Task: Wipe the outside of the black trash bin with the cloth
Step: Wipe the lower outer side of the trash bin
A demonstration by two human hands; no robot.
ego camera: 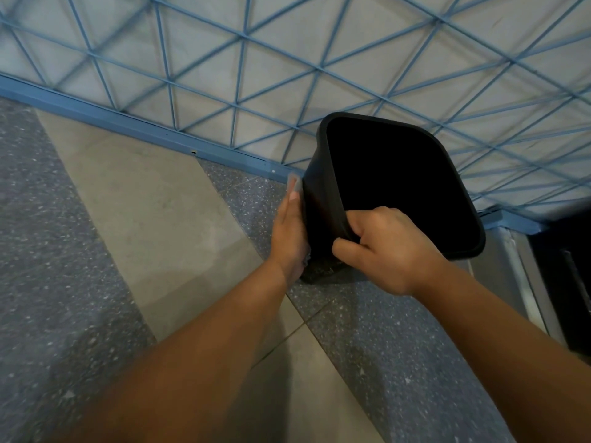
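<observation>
The bin (323,199) stands on the floor (144,193) beside the blue grid wall (287,59). The right hand (388,247) grips its near rim, fingers curled inside. The left hand (289,235), fingers straight, presses the cloth (295,183) flat against the bin's left outer side.

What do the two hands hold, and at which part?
The right hand grips the black plastic trash bin by its near rim. The left hand presses a grey cloth flat against its outer side.
</observation>
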